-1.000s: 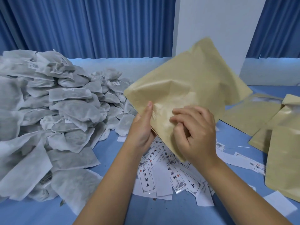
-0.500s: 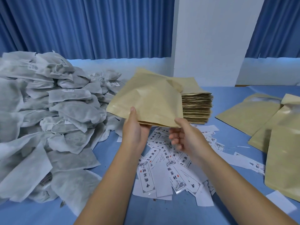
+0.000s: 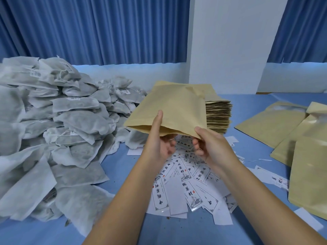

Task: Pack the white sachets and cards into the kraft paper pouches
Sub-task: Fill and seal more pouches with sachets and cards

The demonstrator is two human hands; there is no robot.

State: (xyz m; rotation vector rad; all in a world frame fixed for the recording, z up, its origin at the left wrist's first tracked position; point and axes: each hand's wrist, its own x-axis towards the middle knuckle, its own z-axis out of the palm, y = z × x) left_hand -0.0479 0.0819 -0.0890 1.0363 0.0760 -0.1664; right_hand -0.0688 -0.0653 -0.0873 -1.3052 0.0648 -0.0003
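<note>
Blue table [image 3: 123,174]: both hands, left hand [image 3: 158,138] and right hand [image 3: 208,144], pinch one pouch [image 3: 173,110] open above the cards [image 3: 185,183]; a loose pinch might let its mouth close.

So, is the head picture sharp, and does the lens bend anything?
Head view: even, soft light, no glare; the printed white cards read fairly sharp, the grey-white sachet heap is softer near the left edge; the wide lens tilts the blue curtains outward.
</note>
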